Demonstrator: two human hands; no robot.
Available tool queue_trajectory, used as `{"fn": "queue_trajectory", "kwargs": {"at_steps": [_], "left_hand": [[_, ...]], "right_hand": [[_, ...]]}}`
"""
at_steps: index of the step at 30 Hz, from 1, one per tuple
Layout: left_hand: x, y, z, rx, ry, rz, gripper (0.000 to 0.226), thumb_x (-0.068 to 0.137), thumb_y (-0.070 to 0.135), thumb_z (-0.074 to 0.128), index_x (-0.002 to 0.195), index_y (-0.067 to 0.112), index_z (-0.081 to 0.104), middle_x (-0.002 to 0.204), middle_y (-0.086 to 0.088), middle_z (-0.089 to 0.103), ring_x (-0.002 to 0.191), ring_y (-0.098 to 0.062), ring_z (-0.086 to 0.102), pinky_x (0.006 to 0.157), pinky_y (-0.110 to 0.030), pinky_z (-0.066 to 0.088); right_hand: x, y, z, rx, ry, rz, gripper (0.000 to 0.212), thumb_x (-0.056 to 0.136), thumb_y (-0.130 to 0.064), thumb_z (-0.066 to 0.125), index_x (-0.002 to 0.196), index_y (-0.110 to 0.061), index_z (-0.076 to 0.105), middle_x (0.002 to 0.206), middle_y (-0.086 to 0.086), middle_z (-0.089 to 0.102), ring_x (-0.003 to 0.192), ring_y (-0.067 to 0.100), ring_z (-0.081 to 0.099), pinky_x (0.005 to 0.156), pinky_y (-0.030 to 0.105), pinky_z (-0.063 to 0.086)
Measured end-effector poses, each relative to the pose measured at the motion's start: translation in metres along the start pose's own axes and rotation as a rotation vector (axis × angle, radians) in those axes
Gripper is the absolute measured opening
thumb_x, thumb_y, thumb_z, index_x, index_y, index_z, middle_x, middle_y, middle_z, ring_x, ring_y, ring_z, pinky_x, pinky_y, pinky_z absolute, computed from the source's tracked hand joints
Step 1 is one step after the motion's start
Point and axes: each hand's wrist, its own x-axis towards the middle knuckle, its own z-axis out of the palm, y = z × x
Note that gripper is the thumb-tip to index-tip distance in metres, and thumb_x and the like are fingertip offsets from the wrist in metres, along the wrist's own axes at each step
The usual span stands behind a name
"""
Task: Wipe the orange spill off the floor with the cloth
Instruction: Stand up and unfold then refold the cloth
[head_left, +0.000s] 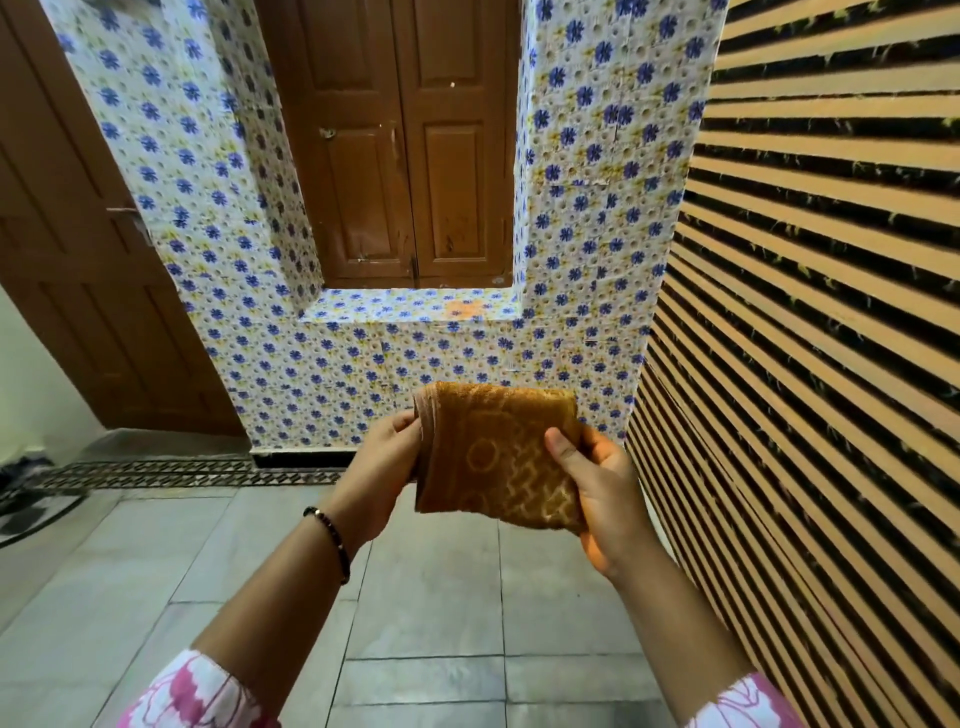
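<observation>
Two hands held a folded brown cloth (496, 457) up in front of the person, above the grey tiled floor (431, 587). The left hand (382, 462) gripped the cloth's left folded edge with curled fingers, and the right hand (597, 493) pinched its right side, thumb (563, 449) pressed flat on the patterned face and fingers hidden behind. A dark beaded bracelet (332, 540) circled the left wrist, and pink-and-white floral sleeves (192, 691) showed at the bottom corners. Beyond the cloth stood a wall covered in blue-flowered tiles (597, 182), with a recess holding closed brown wooden shutters (410, 145). On the tiled ledge (363, 306) below the shutters lay an orange patch (465, 309), well apart from the cloth and higher than the floor; no orange mark could be made out on the floor tiles in view. A brown door (78, 260) stood to the left, with a dark patterned border strip (182, 473) running along the floor at the wall's foot and a dark mat (31, 512) at the far left edge. A striped slatted wall (821, 312) closed in the right side, close beside the right hand. Open floor stretched beneath and to the left of the arms.
</observation>
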Motion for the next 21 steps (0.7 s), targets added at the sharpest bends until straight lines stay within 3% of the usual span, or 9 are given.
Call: {"fn": "queue_trajectory", "kwargs": {"at_steps": [2, 4, 5, 8, 9, 11, 13, 17, 21], "left_hand": [[-0.013, -0.01, 0.004, 0.014, -0.082, -0.071, 0.033, 0.098, 0.025, 0.043, 0.092, 0.005, 0.069, 0.084, -0.01, 0.073, 0.076, -0.023, 0.068, 0.059, -0.024, 0.054], [-0.023, -0.018, 0.006, -0.028, -0.136, -0.109, 0.037, 0.099, 0.031, 0.04, 0.094, 0.01, 0.07, 0.094, -0.011, 0.073, 0.086, -0.025, 0.069, 0.066, -0.029, 0.055], [-0.03, -0.02, 0.006, -0.054, -0.158, -0.127, 0.039, 0.099, 0.033, 0.038, 0.095, 0.013, 0.071, 0.096, -0.01, 0.073, 0.087, -0.024, 0.069, 0.066, -0.03, 0.055], [-0.045, -0.03, 0.0, -0.162, -0.206, -0.19, 0.041, 0.099, 0.038, 0.036, 0.11, 0.013, 0.067, 0.107, -0.014, 0.07, 0.099, -0.027, 0.067, 0.079, -0.041, 0.053], [-0.051, -0.032, -0.003, -0.199, -0.224, -0.203, 0.042, 0.098, 0.038, 0.037, 0.111, 0.011, 0.065, 0.107, -0.015, 0.07, 0.099, -0.028, 0.066, 0.081, -0.043, 0.052], [-0.068, -0.038, -0.006, -0.241, -0.29, -0.188, 0.037, 0.095, 0.037, 0.042, 0.107, 0.012, 0.065, 0.095, -0.01, 0.072, 0.09, -0.025, 0.068, 0.078, -0.042, 0.052], [-0.092, -0.044, -0.008, -0.226, -0.386, -0.153, 0.033, 0.087, 0.031, 0.051, 0.11, 0.012, 0.064, 0.097, -0.009, 0.072, 0.091, -0.024, 0.068, 0.076, -0.039, 0.054], [-0.148, -0.067, -0.006, -0.122, -0.454, -0.077, 0.037, 0.083, 0.001, 0.059, 0.119, 0.012, 0.059, 0.106, -0.007, 0.07, 0.097, -0.023, 0.066, 0.08, -0.037, 0.052], [-0.213, -0.091, 0.006, -0.06, -0.6, -0.025, 0.04, 0.085, -0.013, 0.053, 0.118, 0.01, 0.056, 0.098, 0.001, 0.07, 0.085, -0.008, 0.067, 0.064, -0.018, 0.051]], "right_hand": [[-0.013, -0.002, 0.002, -0.037, 0.072, -0.019, 0.044, 0.072, -0.034, 0.071, 0.109, -0.011, 0.064, 0.107, 0.01, 0.071, 0.104, 0.026, 0.065, 0.094, 0.045, 0.049], [-0.025, -0.003, 0.002, -0.054, 0.143, 0.008, 0.069, 0.063, -0.045, 0.08, 0.119, -0.009, 0.06, 0.114, 0.009, 0.068, 0.109, 0.024, 0.062, 0.099, 0.048, 0.045], [-0.034, -0.003, -0.001, -0.035, 0.153, 0.039, 0.068, 0.066, -0.043, 0.08, 0.121, -0.008, 0.058, 0.113, 0.01, 0.068, 0.108, 0.025, 0.063, 0.097, 0.049, 0.047], [-0.061, -0.004, -0.009, 0.028, 0.119, 0.134, 0.028, 0.086, -0.01, 0.062, 0.114, -0.007, 0.059, 0.099, 0.013, 0.072, 0.09, 0.025, 0.069, 0.073, 0.037, 0.057], [-0.073, -0.005, -0.011, 0.035, 0.128, 0.14, 0.03, 0.087, -0.003, 0.058, 0.117, -0.008, 0.057, 0.101, 0.015, 0.07, 0.089, 0.026, 0.068, 0.069, 0.035, 0.058], [-0.102, -0.005, -0.011, 0.047, 0.165, 0.081, 0.045, 0.085, 0.007, 0.055, 0.124, -0.014, 0.051, 0.104, 0.018, 0.066, 0.09, 0.028, 0.065, 0.068, 0.035, 0.057], [-0.141, 0.001, -0.009, 0.044, 0.201, 0.017, 0.054, 0.083, 0.013, 0.05, 0.126, -0.019, 0.051, 0.106, 0.019, 0.064, 0.094, 0.029, 0.063, 0.069, 0.035, 0.057], [-0.231, 0.019, 0.003, 0.039, 0.236, 0.002, 0.043, 0.084, 0.015, 0.043, 0.113, -0.01, 0.063, 0.113, 0.01, 0.067, 0.096, 0.02, 0.064, 0.072, 0.027, 0.056], [-0.322, 0.04, 0.002, 0.043, 0.4, 0.039, 0.049, 0.083, 0.017, 0.043, 0.117, -0.013, 0.063, 0.116, 0.012, 0.067, 0.101, 0.023, 0.065, 0.078, 0.03, 0.057]]}}
